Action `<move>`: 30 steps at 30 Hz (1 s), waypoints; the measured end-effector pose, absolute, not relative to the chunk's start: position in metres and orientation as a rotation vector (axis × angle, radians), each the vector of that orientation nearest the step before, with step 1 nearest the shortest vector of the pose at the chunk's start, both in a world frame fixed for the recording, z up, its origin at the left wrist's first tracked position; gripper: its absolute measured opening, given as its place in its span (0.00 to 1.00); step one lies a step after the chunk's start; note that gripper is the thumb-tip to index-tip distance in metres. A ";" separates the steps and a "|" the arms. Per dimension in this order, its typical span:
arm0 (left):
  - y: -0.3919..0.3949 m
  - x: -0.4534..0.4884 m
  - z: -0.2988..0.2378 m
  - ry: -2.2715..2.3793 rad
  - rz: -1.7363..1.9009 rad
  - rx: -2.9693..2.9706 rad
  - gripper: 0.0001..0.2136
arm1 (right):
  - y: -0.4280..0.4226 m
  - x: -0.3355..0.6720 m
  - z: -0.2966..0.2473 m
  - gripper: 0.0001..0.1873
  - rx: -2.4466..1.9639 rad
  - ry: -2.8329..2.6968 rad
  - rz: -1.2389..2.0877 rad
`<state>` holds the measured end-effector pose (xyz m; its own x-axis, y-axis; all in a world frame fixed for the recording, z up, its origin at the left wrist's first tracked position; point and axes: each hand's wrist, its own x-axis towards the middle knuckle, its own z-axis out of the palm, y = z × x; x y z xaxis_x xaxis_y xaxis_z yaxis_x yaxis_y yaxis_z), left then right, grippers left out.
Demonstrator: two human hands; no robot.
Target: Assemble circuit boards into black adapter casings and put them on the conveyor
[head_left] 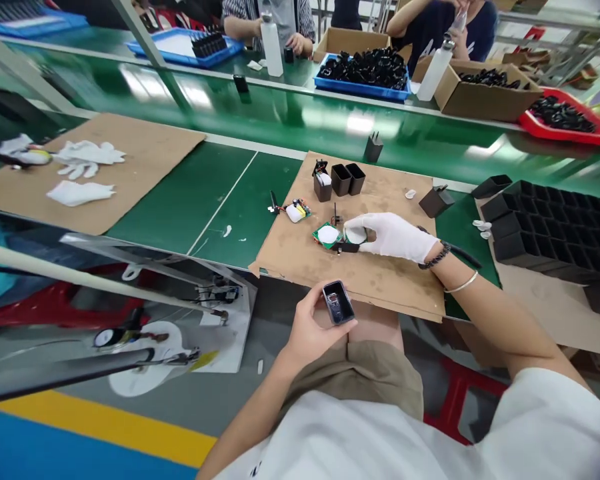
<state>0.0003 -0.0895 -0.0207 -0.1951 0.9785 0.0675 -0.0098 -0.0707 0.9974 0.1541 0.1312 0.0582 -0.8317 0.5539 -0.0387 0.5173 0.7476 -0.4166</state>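
My bare left hand (310, 327) grips a small black plastic housing (338, 303), its open end facing up toward me, above my lap. My right hand (397, 235), in a white glove, reaches over the cardboard sheet (380, 283) with thumb and fingers closed on a circuit board with a white pad (355, 235). Directly left of it lies a green circuit board (329, 235) with a white pad on top. Farther left is another board with wires and yellow parts (297, 211). Behind them stand two open black housings (347, 180) and one with a board sticking out (323, 185).
Stacked black housings (555, 223) fill the right side. A plug-pronged black case (436, 200) rests at the cardboard's right edge; another stands on the green conveyor (373, 148). White gloves (87, 157) lie at left. Across the belt, people sit behind a blue tray of black parts (363, 93).
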 end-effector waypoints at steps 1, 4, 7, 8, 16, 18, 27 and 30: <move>-0.089 0.001 -0.022 1.316 1.416 1.148 0.29 | 0.129 0.157 0.060 0.30 -0.934 -2.837 0.626; -0.087 0.003 -0.025 1.331 1.411 1.144 0.28 | 0.117 0.174 0.074 0.29 -1.136 -2.850 0.675; -0.082 0.006 -0.027 1.314 1.407 1.128 0.29 | 0.108 0.192 0.087 0.28 -1.473 -2.800 0.344; -0.080 0.007 -0.026 1.310 1.402 1.128 0.29 | 0.107 0.197 0.089 0.28 -1.594 -2.718 0.146; -0.063 0.014 -0.018 1.316 1.397 1.168 0.29 | 0.116 0.203 0.075 0.24 -1.167 -2.856 0.182; -0.063 0.013 -0.015 1.329 1.397 1.194 0.30 | 0.125 0.190 0.067 0.25 -1.146 -2.926 0.219; -0.079 -0.005 0.008 1.412 1.509 1.240 0.29 | 0.148 0.190 0.063 0.22 -1.836 -2.635 0.007; -0.078 -0.009 0.012 1.405 1.528 1.231 0.29 | 0.143 0.207 0.063 0.24 -1.968 -2.560 0.013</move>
<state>-0.0089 -0.0778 0.0122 -0.2925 0.9398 0.1765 0.0972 -0.1544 0.9832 0.2073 0.1433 0.0633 -0.2548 0.9642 -0.0738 0.9649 0.2585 0.0463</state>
